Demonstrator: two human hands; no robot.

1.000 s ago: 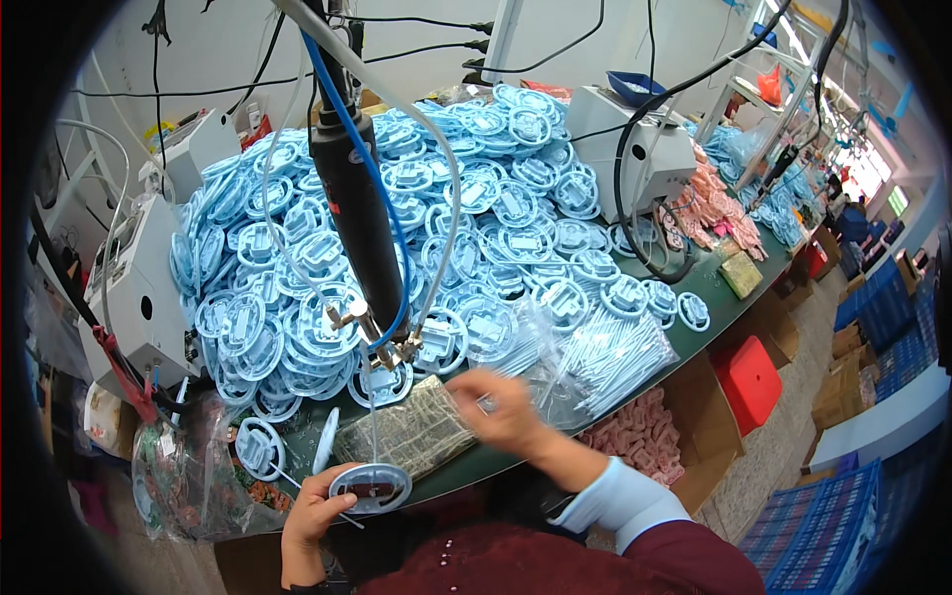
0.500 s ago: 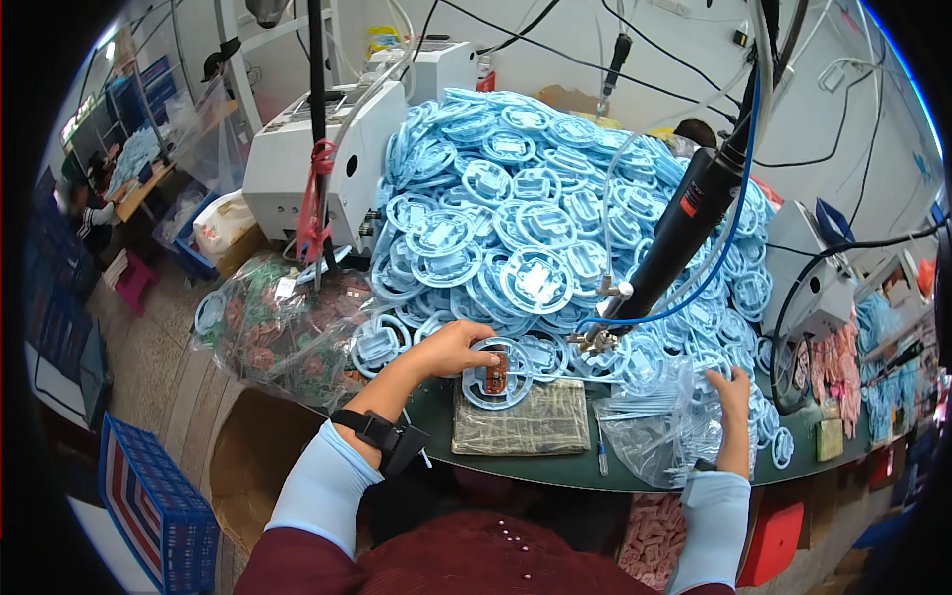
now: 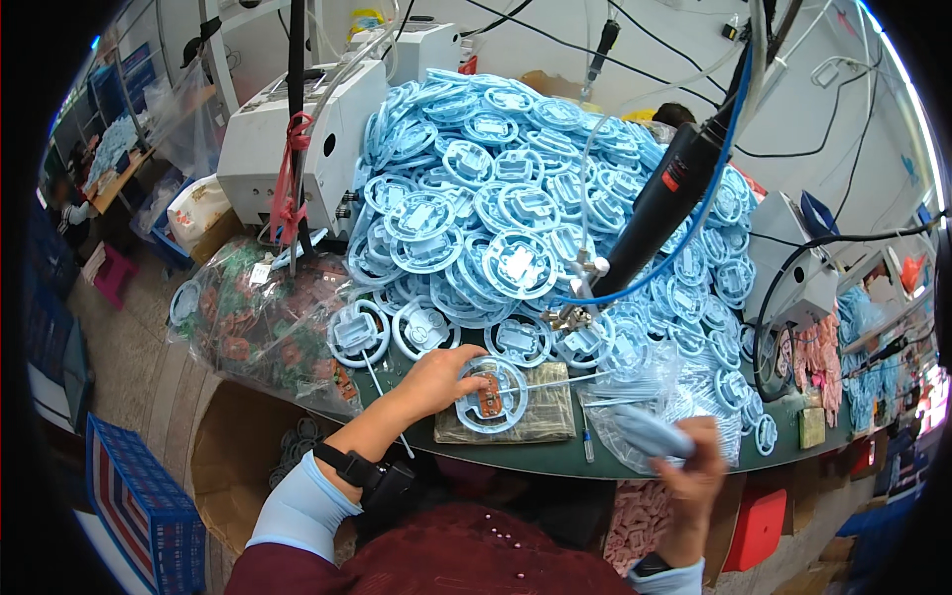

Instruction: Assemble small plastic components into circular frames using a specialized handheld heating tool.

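My left hand (image 3: pixel 438 381) is closed on the left rim of a light-blue plastic ring (image 3: pixel 493 424), its fingertips by a small brown circuit board (image 3: pixel 489 395) in the ring's middle. That ring rests on a tape-wrapped flat block (image 3: pixel 550 418), and a thin pale stick (image 3: pixel 565 382) reaches rightward from it. Nearer to me on the right, my right hand (image 3: pixel 691 471) grips a light-blue plastic part (image 3: pixel 647 432), blurred by motion. Under that part lies a clear plastic bag (image 3: pixel 694 407) with pale sticks.
A tall heap of light-blue rings (image 3: pixel 496 198) covers the table's back. A black cylindrical tool (image 3: pixel 659 198) hangs over it. On the left lie a bag of circuit boards (image 3: pixel 263 317) and another ring with a stick (image 3: pixel 359 330). A pen-like tool (image 3: pixel 588 441) lies beside the block.
My right hand has come from the heap's right edge toward me, now with a light-blue part in it. My left hand keeps its hold on the ring. The whole view has shifted slightly.
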